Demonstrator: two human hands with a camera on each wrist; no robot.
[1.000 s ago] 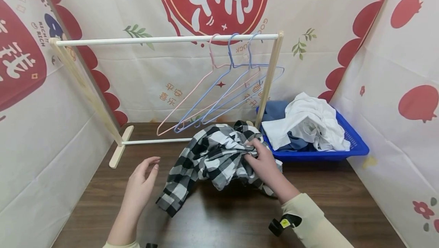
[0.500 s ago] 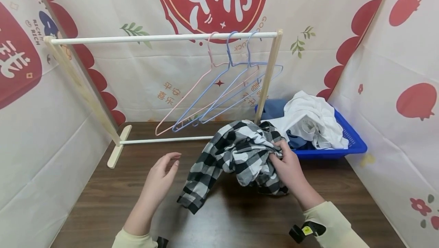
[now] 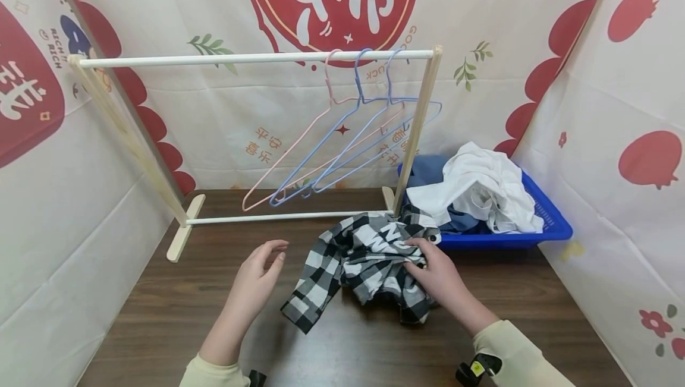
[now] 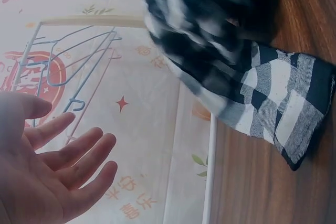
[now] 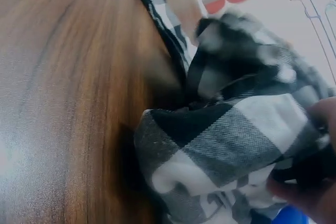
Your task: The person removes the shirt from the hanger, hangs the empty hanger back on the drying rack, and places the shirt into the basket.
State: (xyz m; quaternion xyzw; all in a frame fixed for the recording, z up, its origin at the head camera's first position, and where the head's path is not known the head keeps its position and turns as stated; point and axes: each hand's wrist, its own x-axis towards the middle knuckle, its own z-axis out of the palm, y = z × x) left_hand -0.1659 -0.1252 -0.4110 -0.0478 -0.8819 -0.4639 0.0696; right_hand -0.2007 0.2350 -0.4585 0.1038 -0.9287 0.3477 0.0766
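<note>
A black, white and grey checked shirt is bunched over the wooden table, one sleeve trailing toward the left front. My right hand pinches a fold of it on its right side; in the right wrist view, thumb and fingers close on the cloth. To the left of the sleeve, my left hand hovers with relaxed, slightly bent fingers and holds nothing. The left wrist view shows that palm apart from the shirt, its fingers spread.
Behind the shirt stands a rack with a white top rail and wooden posts. A pink hanger and two blue hangers hang near its right end. At right, a blue basket holds white clothing and dark blue clothing. Printed cloth walls surround the table.
The right hand has carried the shirt rightward, then slightly back left and lower toward the table. The left hand has moved right, still holding nothing. The rack's lower right foot now shows.
</note>
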